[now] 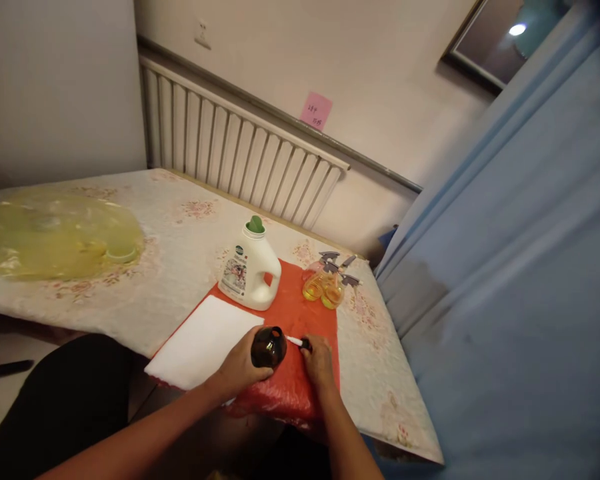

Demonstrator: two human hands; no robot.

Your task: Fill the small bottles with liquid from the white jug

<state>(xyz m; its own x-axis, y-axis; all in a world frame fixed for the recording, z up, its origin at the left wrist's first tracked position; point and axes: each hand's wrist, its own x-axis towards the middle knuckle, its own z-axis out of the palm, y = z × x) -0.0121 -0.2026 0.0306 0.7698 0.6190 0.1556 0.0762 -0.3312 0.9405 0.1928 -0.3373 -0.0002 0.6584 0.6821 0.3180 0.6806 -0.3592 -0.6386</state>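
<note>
While the left hand grips a dark bottle round its side, the right hand is closed on the black end of a thin stick. Stick's white end points left at the bottle; too small to tell if they touch, and it may be a dropper or a brush. Bottle is held over the red sheet near the table's front edge, just beside the white pad. White jug stands upright behind the bottle, with a green piece at its mouth. Spray bottles with yellow liquid stand close together, farther right. Yellow plastic bag lies well apart at left on the flowered tablecloth. Blue curtain hangs at right.
</note>
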